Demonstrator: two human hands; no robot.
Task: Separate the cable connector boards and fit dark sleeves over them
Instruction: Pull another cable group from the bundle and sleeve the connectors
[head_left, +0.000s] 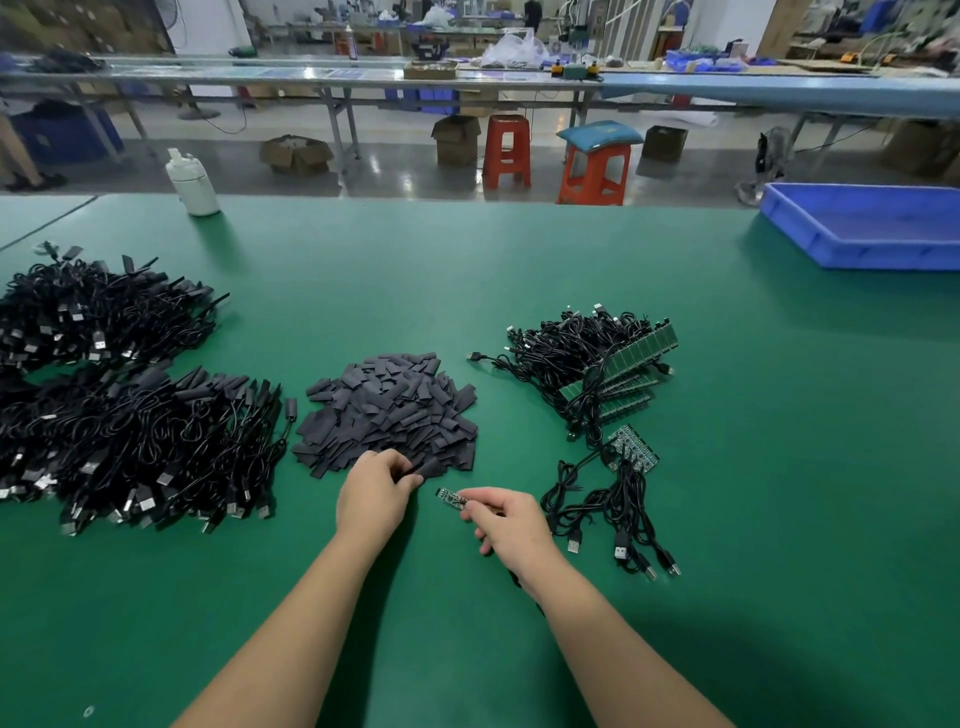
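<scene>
- Sitting far left on the green table (519, 270): piles of finished sleeved cables (130, 405), black, tangled, USB plugs sticking out toward the near edge.
- Lying at centre: heap of dark sleeves (389, 410), flat short tubes, pointing every which way.
- Pinching one dark sleeve (428, 467) at the near edge of that heap is the left hand (371, 496); fingers and thumb curling round its left end, the free end pointing right, toward the board.
- Gripping the connector board (451, 497) is the right hand (504, 522); thumb and forefinger closing on its right end, the cable seeming to run back under the palm, though that part is hidden.
- Running roughly left-right, tilting slightly away at the left, is the board's long axis; its bare tip is aiming up-left at the sleeve's open end, the two near but apart.
- Judging the step: a single board is already separated and the sleeving is just starting; sleeve not yet on.
- Needing next: lining the sleeve mouth up with the board tip, keeping both axes in one line, then sliding the sleeve rightward over the board; flat sleeve may need squeezing open first.
- Waiting at right: loose cables with a small board panel (631, 448), and beyond them a bundle of unseparated board strips (618, 364).
- Resting far right: blue tray (852, 244).
</scene>
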